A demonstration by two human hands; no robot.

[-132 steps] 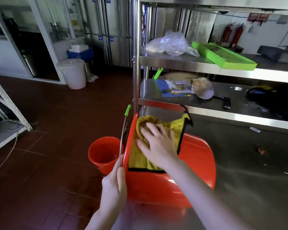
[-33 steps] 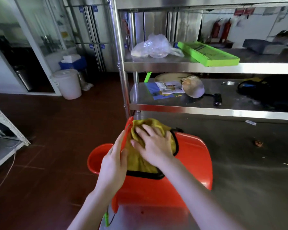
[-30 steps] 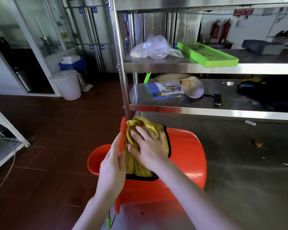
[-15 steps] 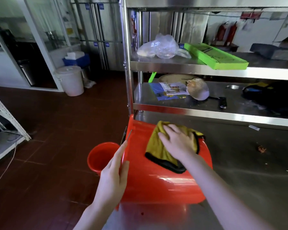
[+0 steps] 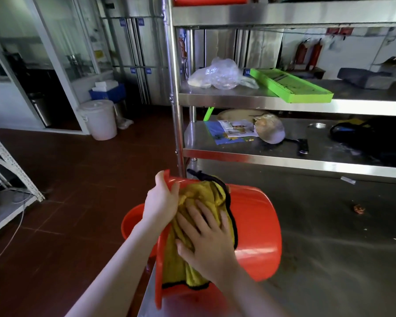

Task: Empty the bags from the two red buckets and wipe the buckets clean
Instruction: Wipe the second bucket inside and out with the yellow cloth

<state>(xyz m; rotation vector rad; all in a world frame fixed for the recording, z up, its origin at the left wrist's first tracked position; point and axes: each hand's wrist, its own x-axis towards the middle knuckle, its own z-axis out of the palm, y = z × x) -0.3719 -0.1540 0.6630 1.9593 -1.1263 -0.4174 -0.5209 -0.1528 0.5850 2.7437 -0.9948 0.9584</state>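
The steel table (image 5: 329, 259) carries the red bucket (image 5: 256, 225), tipped sideways. The left hand (image 5: 161, 202) clasps its rim with curled fingers. The right hand (image 5: 206, 243), fingers flat, should press the yellow cloth (image 5: 199, 191) firmly and evenly.

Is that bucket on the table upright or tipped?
Tipped: the bucket lies on its side on the table, mouth facing left, the left hand gripping its rim.

Nothing here you can read, small blue tags (image 5: 123, 22) on grey steel cabinet doors (image 5: 135, 46) too blurred, printed paper leaflet (image 5: 234, 129) on the lower steel shelf (image 5: 197, 144) illegible
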